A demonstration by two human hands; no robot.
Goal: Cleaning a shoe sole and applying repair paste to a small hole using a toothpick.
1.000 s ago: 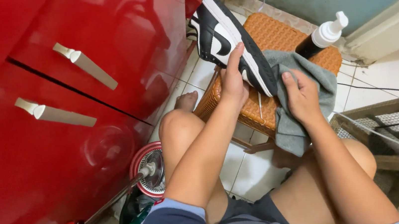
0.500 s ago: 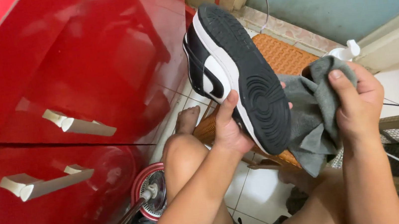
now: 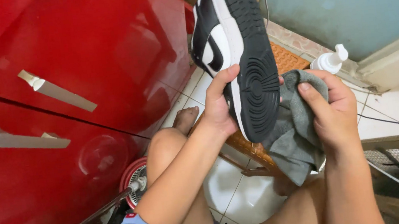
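Seated low on a tiled floor point(image 3: 229, 193), a person grips a black-and-white sneaker point(image 3: 235, 48) in the left hand point(image 3: 221, 107), fingers wrapped round its heel end so the black sole faces the camera and the toe points up and away. Just right of it, the right hand point(image 3: 332, 112) is closed on a bunched grey cloth point(image 3: 290, 141), which touches the sole's right edge and hangs down below both hands. Behind the shoe sits an orange woven stool point(image 3: 286, 59), with a white pump bottle point(image 3: 331, 59) at its far right. A glossy red cabinet point(image 3: 60, 118) with pale handles fills the left side; a small red fan point(image 3: 135, 182) stands at its foot, near the person's bare left knee.
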